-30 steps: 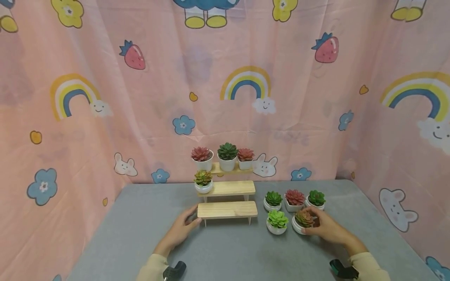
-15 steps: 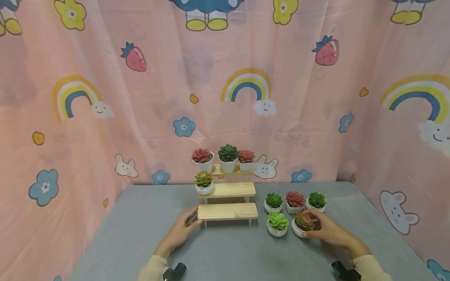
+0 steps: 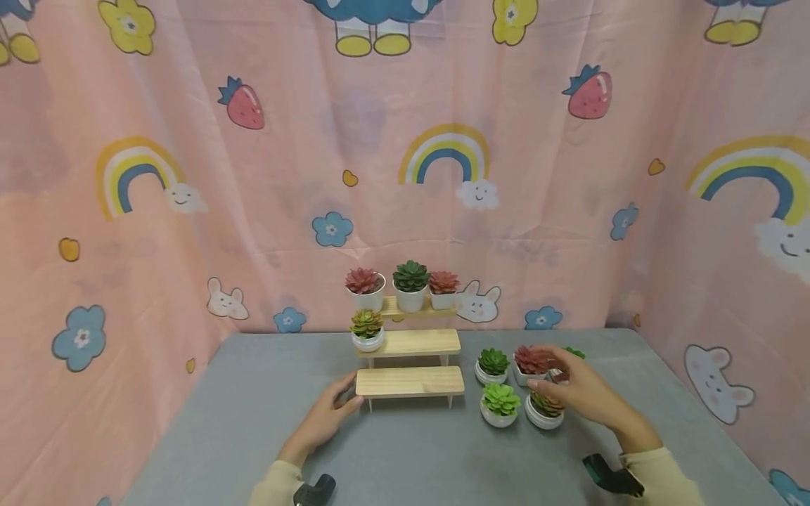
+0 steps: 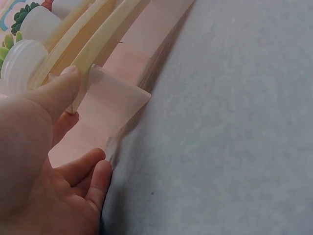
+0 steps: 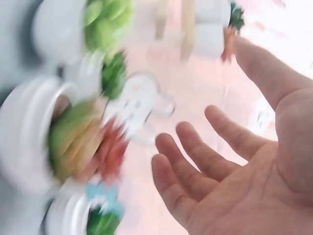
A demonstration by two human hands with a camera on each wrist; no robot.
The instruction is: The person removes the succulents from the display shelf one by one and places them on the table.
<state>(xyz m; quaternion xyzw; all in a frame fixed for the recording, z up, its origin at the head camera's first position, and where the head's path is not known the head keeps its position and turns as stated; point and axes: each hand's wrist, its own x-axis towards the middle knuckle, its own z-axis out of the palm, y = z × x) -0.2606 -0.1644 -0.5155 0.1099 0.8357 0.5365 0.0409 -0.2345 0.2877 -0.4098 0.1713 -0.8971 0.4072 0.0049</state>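
Observation:
My left hand (image 3: 323, 416) is at the left end of a three-step wooden display stand (image 3: 410, 381). In the left wrist view its thumb and index finger pinch the end of the lowest board (image 4: 105, 41). My right hand (image 3: 588, 393) hovers over the right-hand group of potted succulents, fingers spread and holding nothing in the right wrist view. Below it sits an orange-brown succulent in a round white pot (image 3: 544, 419). Behind the fingers are a red succulent (image 3: 530, 358) and a mostly hidden green one (image 3: 574, 352).
A bright green succulent (image 3: 500, 399) and a dark green one (image 3: 492, 362) stand right of the stand. The top step carries three pots, including a tall green succulent (image 3: 410, 276). A yellow-green succulent (image 3: 367, 324) is on the middle step's left end. A pink curtain (image 3: 285, 176) hangs behind.
My right hand has let go of the orange-brown succulent's pot and lifted above it, fingers opening. The pot stays on the table. My left hand keeps its place at the stand.

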